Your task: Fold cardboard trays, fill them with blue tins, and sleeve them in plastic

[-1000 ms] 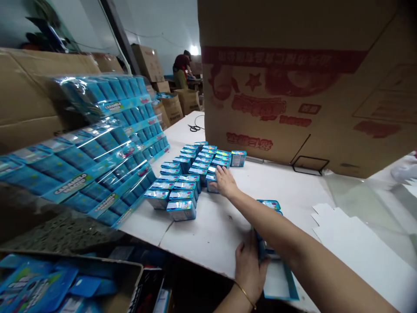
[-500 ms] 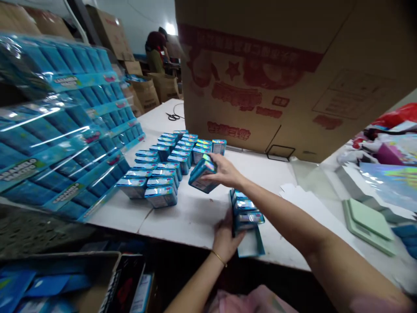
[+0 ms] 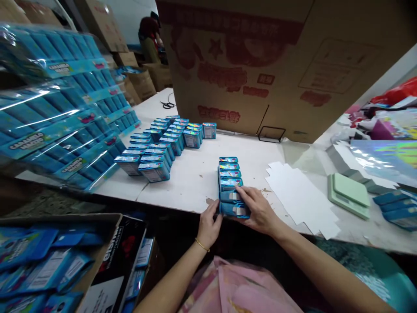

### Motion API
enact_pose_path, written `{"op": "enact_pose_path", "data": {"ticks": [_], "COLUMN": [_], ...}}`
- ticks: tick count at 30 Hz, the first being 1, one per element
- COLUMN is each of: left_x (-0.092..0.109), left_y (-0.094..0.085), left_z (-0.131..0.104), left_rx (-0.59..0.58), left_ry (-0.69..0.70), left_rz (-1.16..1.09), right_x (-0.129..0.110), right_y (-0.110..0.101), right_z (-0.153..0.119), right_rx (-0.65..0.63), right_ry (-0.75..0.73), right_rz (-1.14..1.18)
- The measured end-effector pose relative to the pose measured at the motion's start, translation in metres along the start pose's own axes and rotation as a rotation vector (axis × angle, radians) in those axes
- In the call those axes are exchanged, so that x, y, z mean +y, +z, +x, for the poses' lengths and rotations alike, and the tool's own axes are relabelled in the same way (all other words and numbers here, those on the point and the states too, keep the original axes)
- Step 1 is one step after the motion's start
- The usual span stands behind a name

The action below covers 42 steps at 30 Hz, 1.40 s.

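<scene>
A row of several small blue boxes (image 3: 230,174) stands in a narrow blue display tray (image 3: 219,182) at the table's front edge. The two nearest boxes (image 3: 233,209) show plain blue tops with a pale tab, unlike the printed tops farther back. My left hand (image 3: 210,224) is closed at the tray's near left corner, its fingertips against the side. From the right, my right hand (image 3: 257,209) grips the near boxes, fingers over their tops and right side. Left of the tray, more small blue boxes (image 3: 154,167) stand in uneven rows.
Shrink-wrapped display packs (image 3: 65,126) are stacked at left. A large carton (image 3: 234,78) stands behind. White card sheets (image 3: 299,198), a green scale (image 3: 348,193) and scissors (image 3: 167,104) lie on the table. An open carton (image 3: 110,234) of blue packs sits below left. A person (image 3: 149,39) is behind.
My right hand has brought the boxes it held from the left-hand rows down into the tray's near end. My left hand stays at the tray's left side. The view has shifted.
</scene>
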<state>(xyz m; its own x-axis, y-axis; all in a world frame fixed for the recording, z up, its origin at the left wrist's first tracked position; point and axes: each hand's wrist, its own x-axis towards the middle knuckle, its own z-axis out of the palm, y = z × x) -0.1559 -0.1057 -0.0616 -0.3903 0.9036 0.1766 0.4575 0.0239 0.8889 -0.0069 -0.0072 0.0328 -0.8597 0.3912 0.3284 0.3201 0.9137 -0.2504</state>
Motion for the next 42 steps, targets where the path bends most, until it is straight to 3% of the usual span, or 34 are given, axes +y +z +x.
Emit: {"op": "enact_pose_path", "data": {"ticks": [8, 11, 15, 19, 22, 25, 27, 30, 32, 37, 42], "left_x": [-0.002, -0.005, -0.006, 0.013, 0.035, 0.043, 0.037, 0.021, 0.013, 0.011, 0.015], "left_y": [-0.004, -0.008, -0.014, -0.019, -0.017, -0.010, -0.005, -0.003, -0.003, -0.007, -0.010], "left_z": [-0.002, -0.005, -0.006, 0.021, 0.054, 0.082, 0.091, 0.093, 0.090, 0.083, 0.086], "left_rx": [-0.048, -0.091, -0.087, -0.017, 0.019, 0.014, -0.029, -0.090, -0.115, -0.087, -0.138], "left_ry": [-0.115, -0.120, -0.213, -0.186, -0.040, 0.030, 0.069, 0.189, 0.259, 0.123, 0.073], "left_rz": [-0.071, -0.105, -0.166, -0.076, 0.116, 0.255, 0.293, 0.316, 0.337, 0.396, 0.319], "right_x": [-0.015, -0.020, -0.015, 0.002, 0.042, 0.118, 0.178, 0.260, 0.300, 0.359, 0.384], "right_y": [-0.006, 0.000, 0.016, 0.017, 0.007, -0.007, -0.016, -0.027, -0.031, -0.028, -0.027], "right_z": [0.014, 0.023, 0.029, 0.031, 0.024, 0.006, -0.008, -0.024, -0.029, -0.029, -0.035], "right_rx": [-0.175, -0.194, -0.172, -0.166, -0.037, 0.230, 0.294, 0.354, 0.367, 0.306, 0.226], "right_ry": [0.037, 0.042, 0.018, -0.018, 0.071, 0.528, 0.910, 1.143, 1.228, 1.372, 1.383], "right_rz": [-0.190, -0.204, -0.140, 0.061, 0.294, 0.292, 0.109, -0.031, -0.081, -0.142, -0.137]}}
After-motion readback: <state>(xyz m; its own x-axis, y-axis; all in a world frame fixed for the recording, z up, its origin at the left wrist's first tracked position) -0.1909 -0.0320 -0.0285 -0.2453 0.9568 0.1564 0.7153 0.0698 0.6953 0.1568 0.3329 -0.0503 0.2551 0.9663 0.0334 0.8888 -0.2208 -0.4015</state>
